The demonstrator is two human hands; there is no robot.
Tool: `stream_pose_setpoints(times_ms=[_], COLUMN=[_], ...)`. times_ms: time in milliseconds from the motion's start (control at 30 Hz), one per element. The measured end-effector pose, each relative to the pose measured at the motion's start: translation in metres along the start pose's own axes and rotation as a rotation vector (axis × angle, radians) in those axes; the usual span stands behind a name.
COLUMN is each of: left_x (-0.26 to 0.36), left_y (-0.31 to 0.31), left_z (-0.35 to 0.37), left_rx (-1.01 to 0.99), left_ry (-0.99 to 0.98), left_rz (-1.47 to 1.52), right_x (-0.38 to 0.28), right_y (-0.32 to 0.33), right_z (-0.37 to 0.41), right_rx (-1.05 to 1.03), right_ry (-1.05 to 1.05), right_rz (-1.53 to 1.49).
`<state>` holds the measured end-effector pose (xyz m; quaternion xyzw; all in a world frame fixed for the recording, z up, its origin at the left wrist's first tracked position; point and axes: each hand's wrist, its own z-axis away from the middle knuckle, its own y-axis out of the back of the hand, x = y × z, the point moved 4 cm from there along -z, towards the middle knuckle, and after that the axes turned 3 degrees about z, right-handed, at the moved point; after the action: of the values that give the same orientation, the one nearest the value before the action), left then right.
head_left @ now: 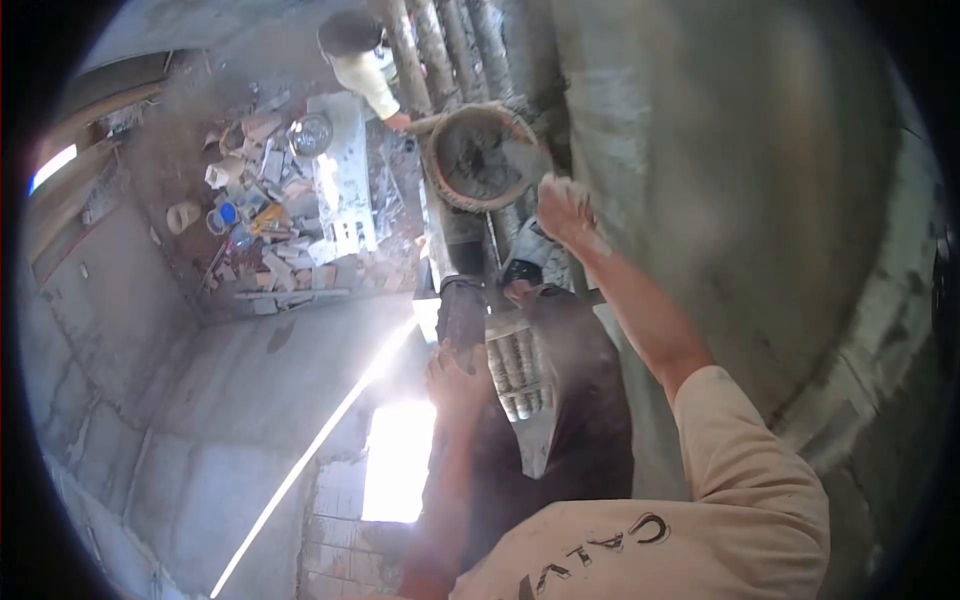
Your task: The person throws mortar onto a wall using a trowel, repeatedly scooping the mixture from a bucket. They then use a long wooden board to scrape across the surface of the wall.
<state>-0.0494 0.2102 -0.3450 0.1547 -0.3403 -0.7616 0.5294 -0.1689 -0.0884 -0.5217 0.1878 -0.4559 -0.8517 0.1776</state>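
My right hand (567, 208) is closed at the right rim of a round bucket (470, 203), on a trowel whose grey blade (524, 160) reaches over the bucket's inside. Grey wet mortar (482, 150) lies in the bucket, with a darker hollow near its middle. Its handle is hidden in my fist. My left hand (457, 380) rests on my left leg near the knee, fingers apart and nothing in it. The bucket stands on a narrow platform of poles, just beyond my feet.
Another person (360, 65) reaches a hand to the bucket's left rim. Long poles (440, 50) run beyond the bucket. Far below on the left are rubble (285, 190) and a pale table (345, 160). A grey plastered wall (740, 200) rises at my right.
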Motion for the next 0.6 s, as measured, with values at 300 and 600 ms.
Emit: stream_pose_setpoints(times_ms=[300,600], left_x=[-0.031,-0.005], left_y=[-0.034,-0.015], left_z=[-0.013,0.011], left_rx=[0.102,0.437], left_ry=[0.123,-0.148], left_rz=[-0.029,-0.071], right_x=[-0.034,-0.015], right_y=[-0.194,0.023], right_z=[-0.052,0.054], right_rx=[0.107,0.132], right_ry=[-0.148,-0.454], right_rz=[-0.333,-0.749])
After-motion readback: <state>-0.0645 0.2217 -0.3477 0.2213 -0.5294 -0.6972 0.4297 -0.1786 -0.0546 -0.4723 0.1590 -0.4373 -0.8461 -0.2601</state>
